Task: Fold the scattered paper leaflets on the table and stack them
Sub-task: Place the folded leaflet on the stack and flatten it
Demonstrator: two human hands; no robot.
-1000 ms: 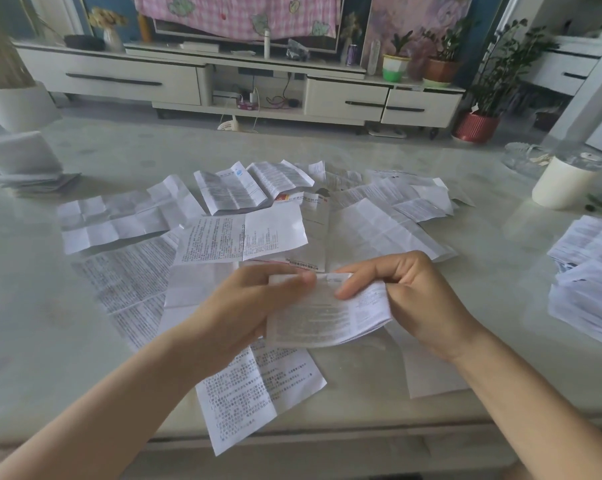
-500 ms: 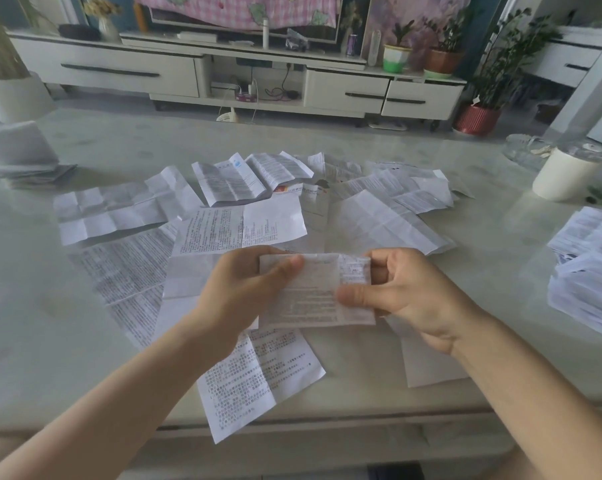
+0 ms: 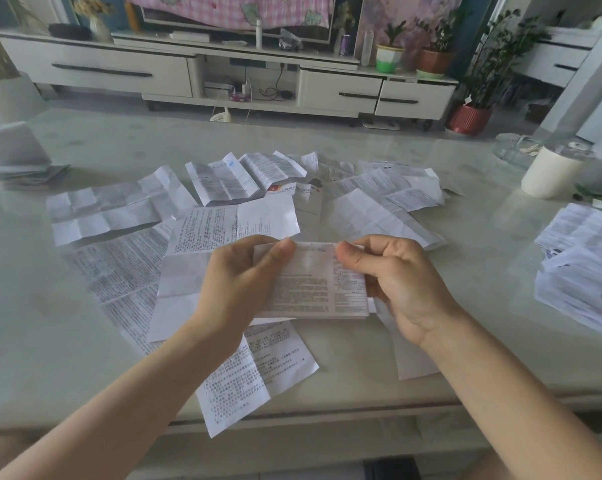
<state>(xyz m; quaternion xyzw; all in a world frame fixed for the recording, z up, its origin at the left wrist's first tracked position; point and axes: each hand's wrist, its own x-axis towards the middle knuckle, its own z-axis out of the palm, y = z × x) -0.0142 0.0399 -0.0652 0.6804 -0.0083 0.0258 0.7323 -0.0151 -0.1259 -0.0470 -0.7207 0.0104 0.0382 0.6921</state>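
Note:
A folded printed leaflet point(image 3: 313, 285) is held above the table between both hands. My left hand point(image 3: 237, 282) pinches its upper left edge with the thumb on top. My right hand point(image 3: 396, 282) pinches its upper right edge, fingers curled behind the paper. Several unfolded, creased leaflets point(image 3: 116, 209) lie scattered over the pale table point(image 3: 50, 341) behind and under my hands. One printed leaflet point(image 3: 258, 372) lies at the near edge. A stack of folded leaflets point(image 3: 583, 268) sits at the right edge of the table.
A white cylindrical cup point(image 3: 552, 171) stands at the far right beside a glass dish point(image 3: 517, 147). A small pile of papers point(image 3: 15, 161) lies at the far left. Beyond the table is a white TV cabinet point(image 3: 119, 67) with potted plants point(image 3: 472, 109).
Both hands have lifted the folded leaflet flatter and more upright toward me. The thumbs have slid to its top edge, closer together, and the paper now looks pressed into a neat rectangle.

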